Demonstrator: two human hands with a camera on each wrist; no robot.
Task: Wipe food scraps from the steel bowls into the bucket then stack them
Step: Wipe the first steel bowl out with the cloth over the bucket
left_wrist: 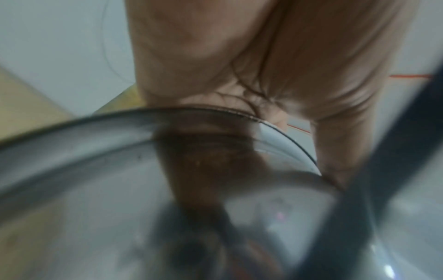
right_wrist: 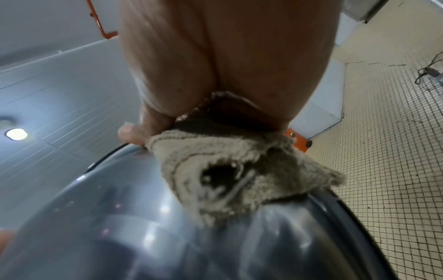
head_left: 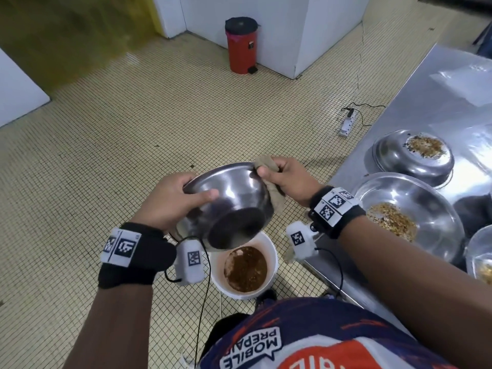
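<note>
A steel bowl (head_left: 231, 203) is held tipped, mouth away from me, above a white bucket (head_left: 269, 286) with brown scraps in it. My left hand (head_left: 175, 201) grips the bowl's left rim, thumb on the outside wall. My right hand (head_left: 285, 177) grips a beige cloth (head_left: 269, 166) at the bowl's right rim; part of the cloth hangs over the outside. The right wrist view shows the cloth (right_wrist: 230, 170) draped on the bowl (right_wrist: 143, 236). In the left wrist view the bowl's rim (left_wrist: 95, 123) meets my palm, all blurred.
A steel counter (head_left: 431, 102) runs along the right. On it lie an overturned bowl (head_left: 412, 158) with scraps on its base and two bowls (head_left: 407, 217) holding scraps. A red pedal bin (head_left: 241, 45) and a power strip (head_left: 347, 125) sit on the tiled floor.
</note>
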